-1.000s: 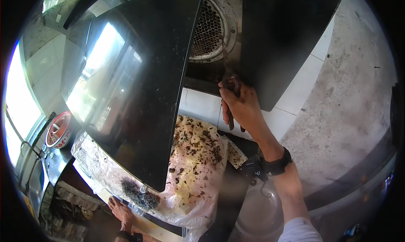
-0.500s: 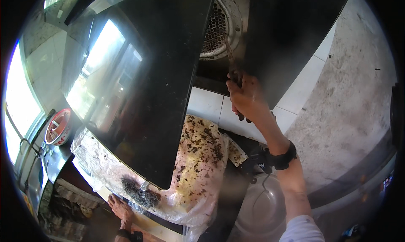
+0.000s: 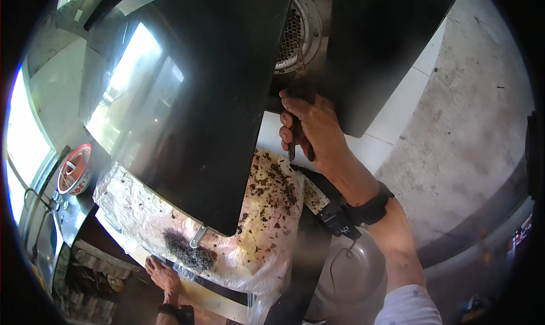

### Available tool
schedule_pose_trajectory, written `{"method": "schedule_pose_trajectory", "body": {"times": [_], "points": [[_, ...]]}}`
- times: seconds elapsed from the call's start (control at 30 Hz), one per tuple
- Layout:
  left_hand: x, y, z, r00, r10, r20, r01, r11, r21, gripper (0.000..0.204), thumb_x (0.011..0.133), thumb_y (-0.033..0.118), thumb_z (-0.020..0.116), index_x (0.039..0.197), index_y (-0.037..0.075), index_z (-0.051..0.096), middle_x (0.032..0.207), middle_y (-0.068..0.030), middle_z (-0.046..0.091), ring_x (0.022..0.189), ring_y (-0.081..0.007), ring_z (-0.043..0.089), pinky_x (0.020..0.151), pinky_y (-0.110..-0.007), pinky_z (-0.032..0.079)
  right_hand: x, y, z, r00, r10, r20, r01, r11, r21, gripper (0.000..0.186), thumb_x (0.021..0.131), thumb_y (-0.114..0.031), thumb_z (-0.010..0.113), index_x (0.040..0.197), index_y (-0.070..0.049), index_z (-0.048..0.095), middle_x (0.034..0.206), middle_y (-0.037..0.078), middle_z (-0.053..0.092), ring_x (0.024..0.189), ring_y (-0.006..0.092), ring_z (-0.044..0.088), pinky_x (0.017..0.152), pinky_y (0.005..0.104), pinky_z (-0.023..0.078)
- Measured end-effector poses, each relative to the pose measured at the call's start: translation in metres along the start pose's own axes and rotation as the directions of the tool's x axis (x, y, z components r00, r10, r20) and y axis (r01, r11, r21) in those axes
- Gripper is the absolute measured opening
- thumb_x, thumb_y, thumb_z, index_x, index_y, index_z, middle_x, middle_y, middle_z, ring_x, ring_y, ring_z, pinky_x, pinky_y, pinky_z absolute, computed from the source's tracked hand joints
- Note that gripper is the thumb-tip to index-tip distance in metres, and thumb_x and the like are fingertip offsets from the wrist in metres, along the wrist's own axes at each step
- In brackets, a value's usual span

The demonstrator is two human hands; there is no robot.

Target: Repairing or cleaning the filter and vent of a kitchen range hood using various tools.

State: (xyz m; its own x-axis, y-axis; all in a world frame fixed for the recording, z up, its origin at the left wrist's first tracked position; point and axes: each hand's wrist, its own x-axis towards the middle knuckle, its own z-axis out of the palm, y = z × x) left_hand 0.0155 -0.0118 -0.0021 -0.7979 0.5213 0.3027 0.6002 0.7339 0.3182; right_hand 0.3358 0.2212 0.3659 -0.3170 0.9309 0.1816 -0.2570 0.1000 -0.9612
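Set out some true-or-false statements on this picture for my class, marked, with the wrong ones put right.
1. The right hand grips a dark tool. True.
2. The left hand holds the bowl. False: the left hand rests on a pale edge; the bowl stands apart.
3. The round grille has many small holes. True.
4. The plastic sheet is spotless. False: dark bits dot the plastic sheet.

From here I see the grille (image 3: pixel 290 38) between a left panel (image 3: pixel 198 109) and right panel (image 3: pixel 380 47), the right hand (image 3: pixel 318 123) around a tool (image 3: pixel 292 146) nearer, a scourer (image 3: pixel 190 252) on the sheet (image 3: pixel 278 228) nearer yet, a bowl (image 3: pixel 76 169) far left.
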Motion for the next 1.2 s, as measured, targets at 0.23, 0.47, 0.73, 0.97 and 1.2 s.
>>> {"method": "schedule_pose_trajectory", "body": {"times": [0.23,0.47,0.73,0.97,1.2], "points": [[-0.003,0.019,-0.013,0.997,-0.060,0.052,0.060,0.998,0.010,0.044,0.083,0.015,0.043,0.125,0.002,0.039,0.129,-0.0195,0.033,0.122,-0.0354,0.028,0.096,-0.045,0.031,0.003,-0.015,-0.003,0.999,0.043,-0.004,-0.043,0.999,0.013,0.010,0.084,-0.012,0.048,0.087,-0.003,0.044,0.058,0.003,0.045,0.042,0.0145,0.047,0.034,0.0289,0.041],[0.001,0.002,0.001,0.998,-0.046,0.040,0.045,0.998,0.033,0.043,0.085,0.018,0.040,0.125,0.002,0.038,0.131,-0.0191,0.032,0.123,-0.0350,0.028,0.096,-0.046,0.030,-0.021,-0.026,-0.029,0.984,0.164,0.068,-0.152,0.976,-0.153,0.024,0.082,-0.013,0.053,0.101,0.001,0.047,0.056,0.002,0.041,0.040,0.0129,0.040,0.038,0.0299,0.035],[0.001,0.005,-0.004,0.999,-0.020,0.025,0.021,1.000,-0.021,0.044,0.083,0.017,0.041,0.124,0.001,0.038,0.129,-0.0204,0.033,0.123,-0.0367,0.026,0.096,-0.046,0.030,-0.014,-0.026,-0.034,0.991,0.102,0.089,-0.087,0.984,-0.158,0.017,0.082,-0.014,0.053,0.092,-0.002,0.045,0.057,0.002,0.043,0.041,0.0123,0.043,0.037,0.0285,0.041],[0.000,0.008,-0.004,0.999,-0.028,0.030,0.028,0.999,-0.018,0.045,0.082,0.017,0.042,0.125,0.002,0.038,0.130,-0.0193,0.033,0.123,-0.0358,0.026,0.095,-0.047,0.031,-0.004,-0.028,-0.028,0.989,0.101,0.106,-0.084,0.984,-0.155,0.028,0.085,-0.012,0.050,0.108,0.000,0.041,0.058,0.003,0.043,0.045,0.0139,0.045,0.041,0.0294,0.042],[0.001,0.003,0.002,0.999,-0.018,0.028,0.018,1.000,0.004,0.045,0.082,0.016,0.042,0.125,0.001,0.037,0.130,-0.0196,0.032,0.123,-0.0356,0.026,0.095,-0.047,0.031,0.000,-0.030,-0.026,0.985,0.086,0.146,-0.074,0.993,-0.089,0.022,0.084,-0.013,0.050,0.101,-0.002,0.040,0.061,0.005,0.048,0.050,0.0163,0.051,0.045,0.0308,0.047]]}}
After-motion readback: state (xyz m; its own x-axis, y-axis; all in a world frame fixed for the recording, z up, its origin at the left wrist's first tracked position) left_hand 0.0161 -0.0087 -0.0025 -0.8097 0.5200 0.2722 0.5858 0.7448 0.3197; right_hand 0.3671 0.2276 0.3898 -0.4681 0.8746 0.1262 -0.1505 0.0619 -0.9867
